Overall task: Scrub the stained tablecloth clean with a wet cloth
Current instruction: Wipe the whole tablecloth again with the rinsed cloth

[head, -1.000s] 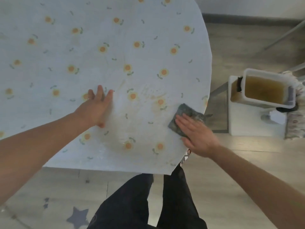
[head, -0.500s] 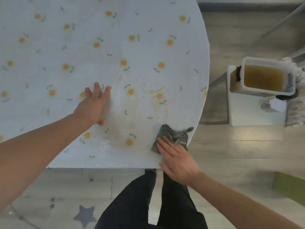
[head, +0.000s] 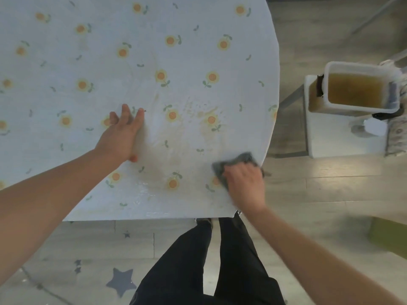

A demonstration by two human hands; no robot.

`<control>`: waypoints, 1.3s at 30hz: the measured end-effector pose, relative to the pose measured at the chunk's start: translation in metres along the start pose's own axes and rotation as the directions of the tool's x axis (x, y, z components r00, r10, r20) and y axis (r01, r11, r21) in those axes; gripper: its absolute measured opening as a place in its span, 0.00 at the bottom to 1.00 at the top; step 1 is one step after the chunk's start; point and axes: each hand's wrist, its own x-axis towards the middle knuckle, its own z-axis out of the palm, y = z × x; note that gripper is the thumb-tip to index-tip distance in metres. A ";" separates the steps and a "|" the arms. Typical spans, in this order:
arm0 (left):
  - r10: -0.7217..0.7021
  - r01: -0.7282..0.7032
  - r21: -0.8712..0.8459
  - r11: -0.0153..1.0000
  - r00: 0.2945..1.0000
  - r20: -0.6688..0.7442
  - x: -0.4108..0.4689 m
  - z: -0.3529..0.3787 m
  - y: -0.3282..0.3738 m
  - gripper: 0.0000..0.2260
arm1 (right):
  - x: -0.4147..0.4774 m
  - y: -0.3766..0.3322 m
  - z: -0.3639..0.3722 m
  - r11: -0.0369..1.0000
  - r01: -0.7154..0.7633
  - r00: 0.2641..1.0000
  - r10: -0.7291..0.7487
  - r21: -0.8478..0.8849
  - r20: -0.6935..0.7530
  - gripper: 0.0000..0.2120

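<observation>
One wide-angle view from the person's head looks steeply down and forward, close above the tablecloth (head: 198, 29); floor (head: 319, 194) and legs (head: 198, 267) lie at 6 o'clock.

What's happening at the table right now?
A person is scrubbing a flower-print tablecloth. The left hand lies flat on it, fingers spread, pinning it down. The right hand, blurred by motion, grips a grey cloth near the table's near right edge. Brownish stains show between the hands, so the job is not done. A tub of brownish water sits on a white stool to the right.
</observation>
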 end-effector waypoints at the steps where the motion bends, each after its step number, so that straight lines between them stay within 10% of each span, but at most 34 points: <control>1: 0.000 0.000 -0.008 1.000 1.000 -0.001 0.000 0.000 0.000 0.63 | -0.026 -0.013 0.004 0.997 0.057 0.997 -0.059 0.043 0.050 0.10; 8: -0.005 0.005 -0.015 1.000 1.000 -0.005 0.000 -0.003 0.001 0.64 | -0.026 0.012 -0.003 0.893 0.449 0.878 -0.449 0.039 0.165 0.10; 11: -0.007 0.007 -0.029 1.000 1.000 -0.001 -0.001 -0.002 0.000 0.63 | 0.042 0.044 -0.022 0.993 0.095 0.995 -0.096 -0.070 0.000 0.08; 15: -0.010 0.010 0.005 1.000 1.000 -0.005 -0.001 -0.001 -0.001 0.63 | 0.060 0.007 -0.021 0.946 -0.320 0.947 0.318 -0.055 -0.034 0.09; 19: -0.008 0.008 0.035 0.999 1.000 -0.001 0.000 -0.001 0.000 0.64 | -0.012 -0.072 0.008 1.000 0.021 0.964 -0.016 -0.017 0.266 0.14; 25: 0.005 -0.011 0.106 0.994 0.999 0.051 0.005 -0.005 0.000 0.68 | 0.014 -0.024 0.002 0.926 0.371 0.914 -0.378 0.068 0.146 0.13; 29: 0.021 -0.033 0.119 0.992 0.995 0.102 0.018 -0.015 -0.004 0.74 | 0.127 0.039 -0.022 0.986 0.055 0.998 -0.057 -0.155 -0.007 0.14; 34: 0.031 -0.039 0.058 0.998 0.991 0.132 0.018 -0.018 -0.007 0.74 | 0.173 0.015 -0.020 0.917 -0.380 0.922 0.365 -0.120 -0.125 0.12; 39: 0.039 -0.045 0.040 0.998 0.990 0.139 0.018 -0.019 -0.007 0.74 | 0.065 -0.079 0.009 0.994 0.101 0.881 -0.068 -0.046 0.468 0.13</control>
